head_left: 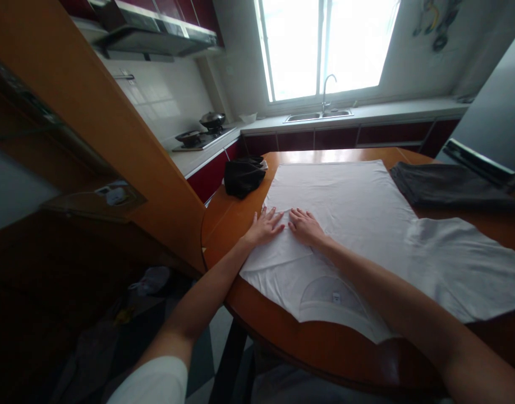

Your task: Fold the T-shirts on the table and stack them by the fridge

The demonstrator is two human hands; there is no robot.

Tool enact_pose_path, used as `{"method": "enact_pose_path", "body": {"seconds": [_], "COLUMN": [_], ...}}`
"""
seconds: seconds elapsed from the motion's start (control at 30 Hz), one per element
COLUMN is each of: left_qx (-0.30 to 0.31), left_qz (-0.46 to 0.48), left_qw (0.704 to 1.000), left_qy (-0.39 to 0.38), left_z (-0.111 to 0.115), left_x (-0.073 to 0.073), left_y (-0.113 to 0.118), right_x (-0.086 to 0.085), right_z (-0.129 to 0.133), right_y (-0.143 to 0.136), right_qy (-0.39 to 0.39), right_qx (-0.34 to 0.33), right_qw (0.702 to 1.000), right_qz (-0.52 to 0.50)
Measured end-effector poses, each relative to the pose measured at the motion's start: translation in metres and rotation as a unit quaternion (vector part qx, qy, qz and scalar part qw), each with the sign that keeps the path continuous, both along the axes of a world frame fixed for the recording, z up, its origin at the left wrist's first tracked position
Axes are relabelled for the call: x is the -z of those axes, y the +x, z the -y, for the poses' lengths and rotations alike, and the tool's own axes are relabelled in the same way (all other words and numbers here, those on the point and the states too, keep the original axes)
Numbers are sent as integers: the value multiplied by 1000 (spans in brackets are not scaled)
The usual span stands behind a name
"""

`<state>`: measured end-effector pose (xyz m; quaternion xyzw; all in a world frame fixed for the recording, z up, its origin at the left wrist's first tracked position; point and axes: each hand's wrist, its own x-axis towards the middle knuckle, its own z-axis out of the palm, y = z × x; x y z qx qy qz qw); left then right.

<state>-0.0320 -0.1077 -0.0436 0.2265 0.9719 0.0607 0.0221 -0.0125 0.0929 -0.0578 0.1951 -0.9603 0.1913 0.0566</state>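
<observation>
Shirt lies lengthwise toward the window, hem far, collar near, beneath flat, outstretched hands gripping nothing.

I have my bare left grip palm down and splayed, just beside my bare right grip, palm down too, both bare forearms angling inward.

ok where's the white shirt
Head view, centre to right: the white shirt lies on the table, under left hand and right hand, beside dark cloth.

The shirt is matt cloth, the table glossy wood.
</observation>
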Motion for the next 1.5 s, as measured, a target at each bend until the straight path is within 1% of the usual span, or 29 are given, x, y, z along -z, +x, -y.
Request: {"method": "enact_pose_path", "body": {"seconds": [0.13, 0.37, 0.43, 0.5, 0.57, 0.63, 0.7, 0.8, 0.93, 1.1, 1.37, 1.43, 1.5], "left_qx": [-5, -49, -66, -72, -43, 15, 70, 113, 114, 104, 94, 94, 97], "left_qz": [-1, -4, -18, -41, -54, -49, -38, -16, -7, 13, 14, 23, 44], "left_qw": [1000, 997, 995, 993, 995, 997, 996, 993, 993, 994, 995, 995, 994], "left_qy": [13, 53, 72, 84, 78, 58, 37, 21, 17, -2, -16, -12, 2], "left_z": [5, 29, 31, 29, 24, 18, 17, 24, 41, 54, 61, 62, 64], "left_x": [2, 8, 8, 5, 3, 1, 0, 0, -3, -9, -9, -11, -18], "left_y": [-6, -29, -30, -28, -19, -6, 13, 43, 75, 102, 132, 137, 138], "right_x": [-1, -4, -4, -3, -3, -3, -3, -3, -2, 0, 2, 2, 2], "right_z": [0, -1, -1, -1, 0, 0, 0, 0, 0, -1, -1, -1, -1], "right_y": [1, 2, 1, 1, 1, 1, 2, 2, 2, 1, 1, 0, 0], "right_qy": [-1, -3, -5, -4, -2, -1, -2, -4, -6, -9, -7, -8, -7], "right_qx": [-3, -5, -4, -2, -3, -3, -2, -1, -4, -3, -4, -4, -3], "right_qw": [1000, 1000, 1000, 1000, 1000, 1000, 1000, 1000, 1000, 1000, 1000, 1000, 1000], "right_qz": [-2, 7, 7, 8, 9, 7, 3, -2, 4, -2, -12, -11, -10]}}
